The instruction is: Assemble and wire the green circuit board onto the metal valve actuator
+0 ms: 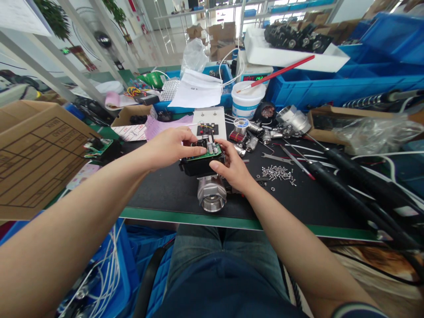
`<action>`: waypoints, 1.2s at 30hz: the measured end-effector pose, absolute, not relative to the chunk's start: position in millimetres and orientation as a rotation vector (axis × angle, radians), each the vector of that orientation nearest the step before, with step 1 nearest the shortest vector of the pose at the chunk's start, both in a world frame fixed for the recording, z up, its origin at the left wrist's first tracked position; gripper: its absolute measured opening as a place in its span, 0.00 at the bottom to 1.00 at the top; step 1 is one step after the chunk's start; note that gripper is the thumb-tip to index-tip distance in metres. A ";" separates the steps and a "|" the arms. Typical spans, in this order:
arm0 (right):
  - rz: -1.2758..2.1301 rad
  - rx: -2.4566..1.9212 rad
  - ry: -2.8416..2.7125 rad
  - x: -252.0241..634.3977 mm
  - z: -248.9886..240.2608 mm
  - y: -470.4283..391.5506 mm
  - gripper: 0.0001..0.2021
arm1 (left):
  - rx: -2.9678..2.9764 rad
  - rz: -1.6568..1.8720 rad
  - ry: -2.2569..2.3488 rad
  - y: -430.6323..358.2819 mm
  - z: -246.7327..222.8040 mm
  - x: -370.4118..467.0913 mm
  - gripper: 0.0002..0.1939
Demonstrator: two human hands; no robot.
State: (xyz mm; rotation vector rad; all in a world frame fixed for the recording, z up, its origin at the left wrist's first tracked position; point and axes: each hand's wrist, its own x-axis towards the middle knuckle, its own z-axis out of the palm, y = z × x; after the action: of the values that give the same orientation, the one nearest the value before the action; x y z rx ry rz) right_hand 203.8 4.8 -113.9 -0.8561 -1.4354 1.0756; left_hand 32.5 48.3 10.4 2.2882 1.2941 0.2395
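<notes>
head: 2 hands (171, 148) (236, 167) at 1 circuit board (216, 153) on 1 housing (195, 168)

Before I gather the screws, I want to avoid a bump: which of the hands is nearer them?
Right. The right hand is at the black housing's right side, left of the screws; the left hand is farther left, at the circuit board.
</notes>
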 end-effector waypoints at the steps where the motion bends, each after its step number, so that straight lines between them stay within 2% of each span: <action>1: 1.075 -0.860 -1.436 203.8 -113.6 4.7 0.34 | 2.287 0.240 1.293 48.4 10.4 32.3 0.17; 12: 1.099 -0.839 -1.412 203.4 -111.4 2.8 0.34 | 2.244 0.220 1.312 47.1 12.2 27.4 0.16; 16: 1.100 -0.841 -1.404 203.7 -113.3 3.9 0.35 | 2.031 0.511 1.326 33.6 -2.4 11.3 0.27; 23: 1.040 -0.845 -1.406 206.8 -117.8 -7.1 0.35 | 1.539 0.890 1.058 -6.3 -65.6 -1.5 0.41; 28: 1.018 -0.891 -1.462 205.1 -119.0 -27.2 0.37 | 1.359 0.959 0.999 -21.3 -87.3 3.7 0.47; 34: 0.787 -0.962 -1.599 203.3 -123.5 -55.9 0.41 | 1.317 1.003 0.839 -34.3 -94.9 -0.7 0.52; 36: 0.845 -0.963 -1.710 213.9 -117.2 -57.9 0.44 | 1.259 0.979 0.816 -37.8 -94.4 -0.1 0.54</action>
State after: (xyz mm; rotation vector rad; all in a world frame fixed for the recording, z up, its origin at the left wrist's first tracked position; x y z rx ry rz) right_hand 213.9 -57.9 -117.2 -0.9634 -1.7102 0.8449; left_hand -0.1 -37.8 -94.4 1.2589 0.8158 0.9791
